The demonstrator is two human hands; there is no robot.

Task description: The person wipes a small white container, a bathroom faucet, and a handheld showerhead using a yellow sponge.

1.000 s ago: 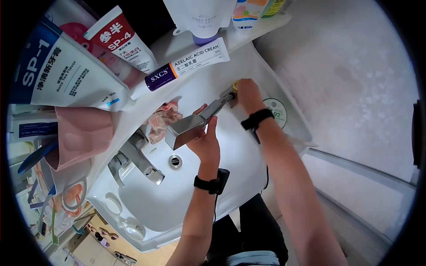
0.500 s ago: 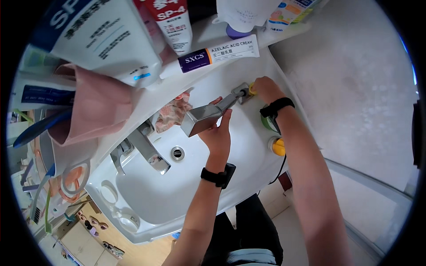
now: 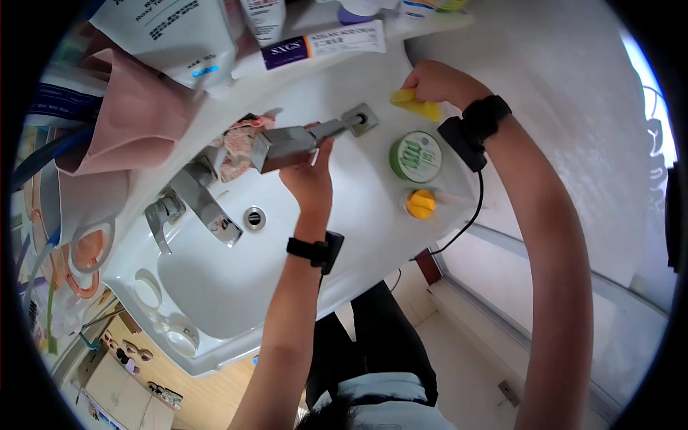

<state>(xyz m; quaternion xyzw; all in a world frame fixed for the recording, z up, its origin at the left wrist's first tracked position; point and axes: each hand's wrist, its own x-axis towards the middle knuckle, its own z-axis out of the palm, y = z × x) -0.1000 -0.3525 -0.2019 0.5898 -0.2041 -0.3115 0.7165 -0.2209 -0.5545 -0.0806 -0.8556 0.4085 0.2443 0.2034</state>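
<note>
My left hand (image 3: 309, 180) is wrapped round a silver metal fixture (image 3: 283, 149) above the basin. It has a boxy square body, a narrower neck and a small square plate at its far end. Its exact kind I cannot tell. Pinched in my right hand (image 3: 443, 82) is a yellow sponge (image 3: 417, 106), held to the right of the plate and apart from it. Below that hand, on the basin's right ledge, stand a round green-and-white tub (image 3: 417, 158) and a container with a yellow lid (image 3: 421, 204). A crumpled pink patterned cloth (image 3: 240, 150) lies behind the fixture's boxy end.
The white washbasin (image 3: 208, 294) has a chrome faucet (image 3: 204, 204) and a drain (image 3: 254, 218). Along the back shelf are a cream tube (image 3: 344, 44), a large white tube (image 3: 172, 43) and a pink cup (image 3: 136, 122). A black cable (image 3: 469, 222) hangs from my right wrist.
My right hand has drawn the yellow sponge away from the fixture's square plate, to the right. The whole view has shifted, and the green-and-white tub now shows fully.
</note>
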